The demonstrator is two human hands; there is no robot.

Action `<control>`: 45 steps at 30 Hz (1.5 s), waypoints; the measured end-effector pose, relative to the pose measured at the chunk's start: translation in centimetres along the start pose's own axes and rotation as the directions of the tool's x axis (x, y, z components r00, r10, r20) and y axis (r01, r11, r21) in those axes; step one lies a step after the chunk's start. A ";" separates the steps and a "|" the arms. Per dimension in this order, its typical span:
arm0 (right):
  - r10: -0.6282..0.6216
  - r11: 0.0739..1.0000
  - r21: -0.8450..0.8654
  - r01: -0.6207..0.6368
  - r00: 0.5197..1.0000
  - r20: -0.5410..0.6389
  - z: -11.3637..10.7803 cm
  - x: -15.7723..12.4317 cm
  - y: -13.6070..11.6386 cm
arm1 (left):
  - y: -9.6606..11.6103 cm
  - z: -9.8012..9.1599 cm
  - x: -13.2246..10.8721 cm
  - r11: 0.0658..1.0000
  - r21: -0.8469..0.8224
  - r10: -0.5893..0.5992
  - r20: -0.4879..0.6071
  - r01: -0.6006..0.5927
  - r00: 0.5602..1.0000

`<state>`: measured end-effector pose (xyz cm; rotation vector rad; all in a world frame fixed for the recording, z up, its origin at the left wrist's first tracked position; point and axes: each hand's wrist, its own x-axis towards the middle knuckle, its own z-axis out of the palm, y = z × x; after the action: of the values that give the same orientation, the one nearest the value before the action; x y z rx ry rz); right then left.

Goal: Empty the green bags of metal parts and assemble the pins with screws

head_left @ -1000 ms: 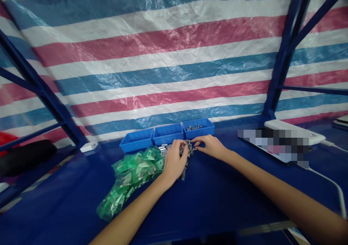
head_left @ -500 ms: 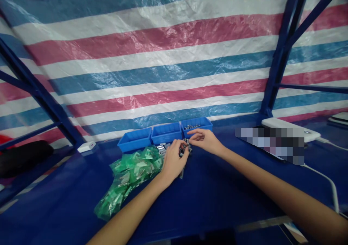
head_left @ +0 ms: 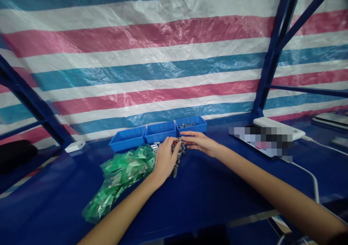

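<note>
Nearest us, two bare forearms reach in over the dark blue tabletop (head_left: 195,201), from the lower left and the lower right. Green plastic packets (head_left: 130,170) lie heaped beside the left forearm, their contents too small to make out. On the packets' right, a metal cylinder (head_left: 175,171) lies at the near end of a loose pile of small metal parts (head_left: 181,151), which sits on the tabletop between the two hands.

The left hand (head_left: 164,160) curves over the pile's left side, fingers bent and thumb set close to them; we cannot tell whether it grips anything. The right hand (head_left: 201,143) comes in from the other side, its fingers fairly straight and loosely parted, tips above the pile.

Just past the left hand we see bright metal tubes (head_left: 154,147). Beyond the hands three blue plastic boxes stand in a row: the left box (head_left: 127,144), the middle box (head_left: 161,137) and the right box (head_left: 203,126), which has small metal pieces (head_left: 187,125) in it.

Well to the right lies a flat device (head_left: 258,143) with a masked screen, beside a white power bank (head_left: 280,128) with a cable plugged in. Far left sits a white adapter (head_left: 75,146). Behind everything, past the blue metal frame (head_left: 268,62), hangs a red, white and blue striped tarpaulin (head_left: 152,63).
</note>
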<state>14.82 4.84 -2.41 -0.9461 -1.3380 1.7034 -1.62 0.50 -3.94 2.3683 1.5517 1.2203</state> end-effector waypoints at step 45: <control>-0.219 0.973 -0.140 0.184 0.927 -0.303 -1.8 1.8 1.7 | 1.2 0.6 -1.4 0.947 0.270 0.087 0.312 -0.176 0.946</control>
<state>15.40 6.89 -4.57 -1.0547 -1.2725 1.2715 -0.57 -1.03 -4.59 2.7234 1.5876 0.6376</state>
